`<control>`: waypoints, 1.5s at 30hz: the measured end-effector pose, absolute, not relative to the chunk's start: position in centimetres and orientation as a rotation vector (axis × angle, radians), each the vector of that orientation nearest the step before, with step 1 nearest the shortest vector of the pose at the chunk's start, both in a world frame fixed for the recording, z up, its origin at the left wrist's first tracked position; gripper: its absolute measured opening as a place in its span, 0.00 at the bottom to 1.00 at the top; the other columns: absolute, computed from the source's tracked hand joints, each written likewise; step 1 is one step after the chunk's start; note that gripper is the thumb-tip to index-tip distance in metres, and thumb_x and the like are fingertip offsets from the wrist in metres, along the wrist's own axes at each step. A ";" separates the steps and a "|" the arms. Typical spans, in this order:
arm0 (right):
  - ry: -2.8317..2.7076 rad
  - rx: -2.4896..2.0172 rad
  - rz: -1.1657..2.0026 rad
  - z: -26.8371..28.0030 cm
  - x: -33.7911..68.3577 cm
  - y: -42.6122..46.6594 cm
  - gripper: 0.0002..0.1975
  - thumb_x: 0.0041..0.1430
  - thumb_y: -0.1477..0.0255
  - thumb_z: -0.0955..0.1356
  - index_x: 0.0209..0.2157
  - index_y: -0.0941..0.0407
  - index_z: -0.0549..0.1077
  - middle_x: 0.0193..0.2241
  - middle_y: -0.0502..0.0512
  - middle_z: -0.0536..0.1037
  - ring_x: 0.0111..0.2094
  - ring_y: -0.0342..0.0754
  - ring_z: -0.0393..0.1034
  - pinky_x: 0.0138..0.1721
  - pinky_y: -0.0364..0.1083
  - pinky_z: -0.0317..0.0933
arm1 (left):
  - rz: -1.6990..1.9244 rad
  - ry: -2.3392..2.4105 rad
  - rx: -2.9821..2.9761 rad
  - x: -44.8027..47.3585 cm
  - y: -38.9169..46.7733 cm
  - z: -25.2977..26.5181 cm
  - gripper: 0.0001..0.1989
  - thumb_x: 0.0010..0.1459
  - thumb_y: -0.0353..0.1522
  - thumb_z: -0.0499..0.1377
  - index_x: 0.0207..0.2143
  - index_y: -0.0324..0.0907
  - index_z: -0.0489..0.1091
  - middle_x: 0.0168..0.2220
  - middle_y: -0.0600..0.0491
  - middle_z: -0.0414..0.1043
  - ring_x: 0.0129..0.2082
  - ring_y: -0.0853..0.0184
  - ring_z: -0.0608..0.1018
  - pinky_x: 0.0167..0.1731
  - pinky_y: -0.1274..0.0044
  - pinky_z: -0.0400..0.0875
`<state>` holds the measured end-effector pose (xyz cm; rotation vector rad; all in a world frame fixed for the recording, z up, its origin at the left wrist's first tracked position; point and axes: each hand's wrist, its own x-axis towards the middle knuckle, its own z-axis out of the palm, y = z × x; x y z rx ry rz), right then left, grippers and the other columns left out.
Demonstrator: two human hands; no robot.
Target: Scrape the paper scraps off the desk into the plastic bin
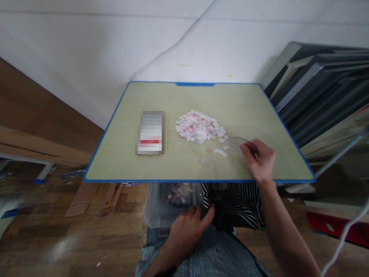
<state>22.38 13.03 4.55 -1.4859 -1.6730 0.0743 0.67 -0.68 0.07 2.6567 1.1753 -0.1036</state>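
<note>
In the head view, my right hand is closed around the dark handle of a clear, round-headed tool. Its flat see-through head lies low over the table, by the right edge of a pile of small paper scraps. Several loose scraps lie between the pile and the table's front edge. My left hand is below the table, fingers apart and holding nothing, near the rim of a clear plastic bin.
A pale green table with a blue edge stands against the white wall. On its left lies a blurred rectangular box. Scraps also sit in a tray inside the bin. Dark panels lean at right; flattened cardboard lies on the floor.
</note>
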 end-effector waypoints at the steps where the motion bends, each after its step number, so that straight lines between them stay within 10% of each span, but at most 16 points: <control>1: -1.670 -1.483 0.086 4.6 22.4 12.9 0.09 0.50 0.72 0.65 0.19 0.58 0.65 0.15 0.47 0.63 0.17 0.38 0.55 0.18 0.40 0.51 | -0.108 1.173 2.654 0.7 -0.7 0.1 0.27 0.55 0.24 0.52 0.57 0.42 0.49 0.35 0.49 0.69 0.30 0.64 0.73 0.24 0.76 0.70; 45: -1.782 -1.508 0.039 4.6 22.3 13.2 0.07 0.53 0.72 0.64 0.23 0.58 0.67 0.19 0.49 0.65 0.19 0.39 0.57 0.21 0.41 0.52 | -0.154 1.172 2.650 0.6 -0.7 0.0 0.28 0.55 0.25 0.52 0.58 0.43 0.47 0.36 0.48 0.69 0.31 0.65 0.73 0.26 0.77 0.69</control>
